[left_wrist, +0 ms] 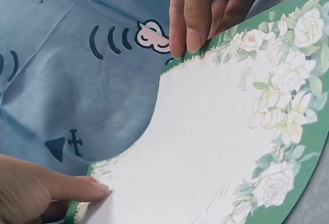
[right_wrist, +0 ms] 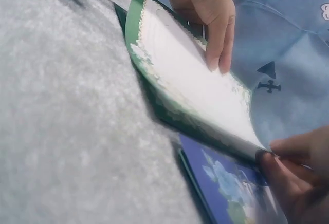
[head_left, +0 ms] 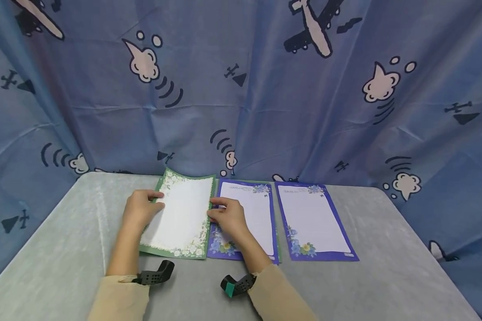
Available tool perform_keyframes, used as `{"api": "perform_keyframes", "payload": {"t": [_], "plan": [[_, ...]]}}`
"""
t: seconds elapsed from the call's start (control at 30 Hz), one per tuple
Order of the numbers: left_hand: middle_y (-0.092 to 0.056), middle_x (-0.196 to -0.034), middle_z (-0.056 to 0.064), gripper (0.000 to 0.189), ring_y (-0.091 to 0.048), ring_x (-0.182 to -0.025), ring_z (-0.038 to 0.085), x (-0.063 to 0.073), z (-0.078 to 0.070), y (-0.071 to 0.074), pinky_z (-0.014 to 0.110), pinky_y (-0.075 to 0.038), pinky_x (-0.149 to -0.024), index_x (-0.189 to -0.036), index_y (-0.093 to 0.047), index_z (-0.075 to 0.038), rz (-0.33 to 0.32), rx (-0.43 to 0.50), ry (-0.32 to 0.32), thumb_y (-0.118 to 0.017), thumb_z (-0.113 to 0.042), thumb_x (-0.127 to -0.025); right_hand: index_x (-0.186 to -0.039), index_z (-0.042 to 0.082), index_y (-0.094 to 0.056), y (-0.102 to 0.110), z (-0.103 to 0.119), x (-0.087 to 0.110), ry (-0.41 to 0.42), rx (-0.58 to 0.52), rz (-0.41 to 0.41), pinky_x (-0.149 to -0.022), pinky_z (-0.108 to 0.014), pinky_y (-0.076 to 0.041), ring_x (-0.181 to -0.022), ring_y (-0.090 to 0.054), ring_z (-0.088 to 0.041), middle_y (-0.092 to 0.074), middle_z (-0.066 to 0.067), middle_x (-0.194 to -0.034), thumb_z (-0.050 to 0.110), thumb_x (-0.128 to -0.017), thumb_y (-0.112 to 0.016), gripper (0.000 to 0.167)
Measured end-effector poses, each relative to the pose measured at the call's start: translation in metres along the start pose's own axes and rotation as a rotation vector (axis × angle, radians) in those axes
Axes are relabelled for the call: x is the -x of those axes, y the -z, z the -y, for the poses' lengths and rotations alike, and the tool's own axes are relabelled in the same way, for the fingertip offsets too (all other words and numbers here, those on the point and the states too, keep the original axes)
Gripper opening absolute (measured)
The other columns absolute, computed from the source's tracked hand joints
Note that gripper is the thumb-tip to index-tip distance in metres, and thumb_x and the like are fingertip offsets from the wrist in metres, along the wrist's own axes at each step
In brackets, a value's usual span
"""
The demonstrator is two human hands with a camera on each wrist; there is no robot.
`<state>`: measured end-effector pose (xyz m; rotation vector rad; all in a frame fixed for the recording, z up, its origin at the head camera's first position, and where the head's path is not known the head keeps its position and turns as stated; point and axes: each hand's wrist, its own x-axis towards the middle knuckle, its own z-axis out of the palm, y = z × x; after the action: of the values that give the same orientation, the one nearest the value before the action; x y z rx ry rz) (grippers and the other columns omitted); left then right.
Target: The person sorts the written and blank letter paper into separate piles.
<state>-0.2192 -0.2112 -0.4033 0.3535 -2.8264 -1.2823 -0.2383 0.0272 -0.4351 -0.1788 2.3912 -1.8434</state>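
A sheet of letter paper (head_left: pixel 184 214) with a green border and white flowers is held between both hands. My left hand (head_left: pixel 139 208) pinches its left edge, thumb on the printed face. On the opposite edge, my right hand (head_left: pixel 230 217) grips the sheet between thumb and fingers. The paper bows between them, its middle sagging in the left wrist view. Under it, another green sheet (right_wrist: pixel 121 15) peeks out in the right wrist view. Just right of the held sheet lies a purple-bordered sheet (head_left: pixel 249 214) with blue flowers, partly covered by my right hand and forearm.
A second purple-bordered sheet (head_left: pixel 315 218) lies farther right. A green edge (head_left: pixel 279 249) shows beneath the middle purple sheet. All rest on a grey cloth-covered table (head_left: pixel 385 267), backed by a blue curtain (head_left: pixel 265 89) with airplane prints. Black camera bands sit on both wrists.
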Motion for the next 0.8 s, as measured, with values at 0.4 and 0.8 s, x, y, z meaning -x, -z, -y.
{"api": "perform_keyframes", "payload": {"t": [0.4,0.8], "plan": [[-0.058,-0.136,0.032,0.036,-0.052,-0.127,0.049,0.0003,0.0068,-0.0010,0.059,-0.045,-0.103,-0.126,-0.068,0.002,0.034,-0.024,0.029,-0.069,-0.009,-0.093,-0.127,0.002,-0.069,-0.0004,-0.0007,0.0006,-0.028,0.116,0.044,-0.073,-0.028,-0.062,-0.084,-0.077,-0.020,-0.078,-0.017,-0.102,0.004,-0.088,-0.073,0.040],[-0.053,-0.144,0.030,0.042,-0.044,-0.137,0.049,-0.0013,0.0044,-0.0021,0.060,-0.037,-0.113,-0.130,-0.065,0.002,0.065,-0.041,0.090,-0.071,-0.012,-0.092,-0.125,0.000,-0.069,-0.0014,-0.0019,0.0005,-0.032,0.124,0.043,-0.072,-0.027,-0.062,-0.079,-0.075,-0.016,-0.078,-0.017,-0.100,0.008,-0.088,-0.074,0.039]]}}
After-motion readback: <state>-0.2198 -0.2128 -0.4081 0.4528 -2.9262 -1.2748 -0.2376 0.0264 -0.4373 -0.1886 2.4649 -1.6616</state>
